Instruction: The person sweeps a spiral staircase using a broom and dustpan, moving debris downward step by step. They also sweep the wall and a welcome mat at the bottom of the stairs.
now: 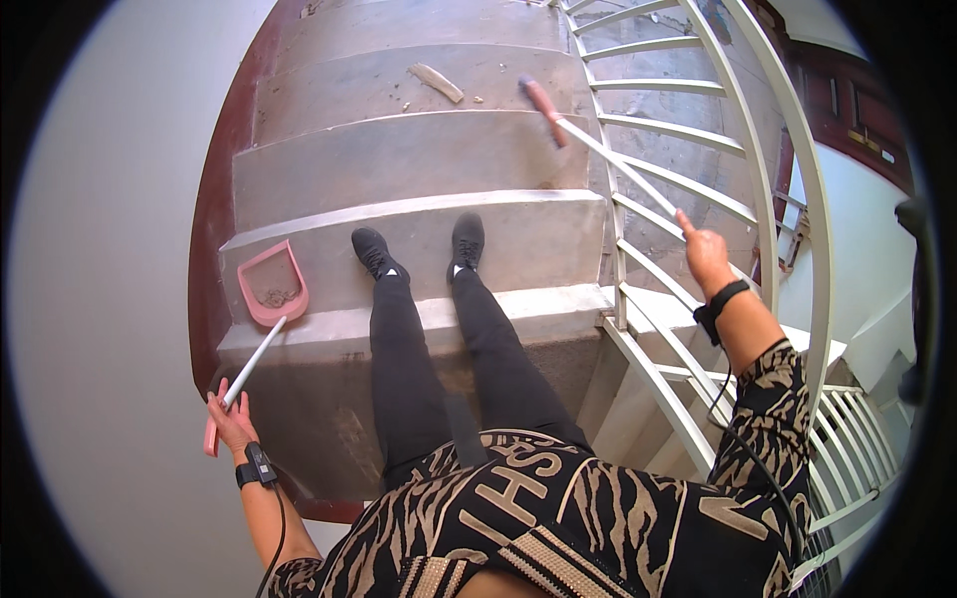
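My left hand (235,426) holds the pale handle of a pink dustpan (295,303) at its pink grip end. The pan lies at the left of the step by my feet, with a small heap of grey debris in it. My right hand (706,250) is closed around the white stick of a broom (548,108), index finger along the stick. The pink broom head, slightly blurred, is at the right part of the steps ahead. A pale flat piece of debris (437,82) lies on the step left of the broom head, with small crumbs around it.
Concrete stairs (419,161) stretch ahead, with my black shoes (467,239) on one step. A white metal railing (764,149) runs along the right, close to my right arm. A pale wall (119,261) with a dark red base band borders the left. Cables hang from both wrist devices.
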Demonstrator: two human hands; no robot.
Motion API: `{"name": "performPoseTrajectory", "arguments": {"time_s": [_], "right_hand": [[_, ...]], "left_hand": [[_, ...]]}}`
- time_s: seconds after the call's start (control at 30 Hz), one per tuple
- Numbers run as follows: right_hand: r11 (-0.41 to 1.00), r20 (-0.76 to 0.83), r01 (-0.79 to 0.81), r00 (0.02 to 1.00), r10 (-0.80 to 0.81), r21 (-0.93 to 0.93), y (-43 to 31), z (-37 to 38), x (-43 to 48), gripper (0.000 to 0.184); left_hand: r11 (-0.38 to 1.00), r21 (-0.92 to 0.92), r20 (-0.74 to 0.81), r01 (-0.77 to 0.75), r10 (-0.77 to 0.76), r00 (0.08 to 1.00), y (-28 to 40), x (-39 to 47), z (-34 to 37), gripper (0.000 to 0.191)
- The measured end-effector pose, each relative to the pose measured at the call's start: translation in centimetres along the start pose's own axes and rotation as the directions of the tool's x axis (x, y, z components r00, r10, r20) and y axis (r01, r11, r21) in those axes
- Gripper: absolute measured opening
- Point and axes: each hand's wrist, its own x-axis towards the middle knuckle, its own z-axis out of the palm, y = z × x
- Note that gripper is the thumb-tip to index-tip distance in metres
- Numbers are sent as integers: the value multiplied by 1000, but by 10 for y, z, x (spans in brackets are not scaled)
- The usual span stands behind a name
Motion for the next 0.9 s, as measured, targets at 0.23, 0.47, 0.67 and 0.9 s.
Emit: {"name": "performPoseTrajectory", "arguments": {"time_s": [0.23,0.47,0.67,0.9], "right_hand": [[975,286,-137,955,84,173,-64,20,17,35],[991,-95,-118,988,124,63,-47,53,45,37],[393,762,-717,645,60,576,-142,61,-30,34],[-750,290,-574,817,-498,328,-274,14,-55,22]], "left_hand": [[998,-24,4,-59,59,998,1,7,-7,41],[986,106,94,-127,117,989,-1,8,-8,53],[981,117,94,-154,143,985,1,6,-6,53],[988,120,72,-92,84,994,7,5,-5,52]]}}
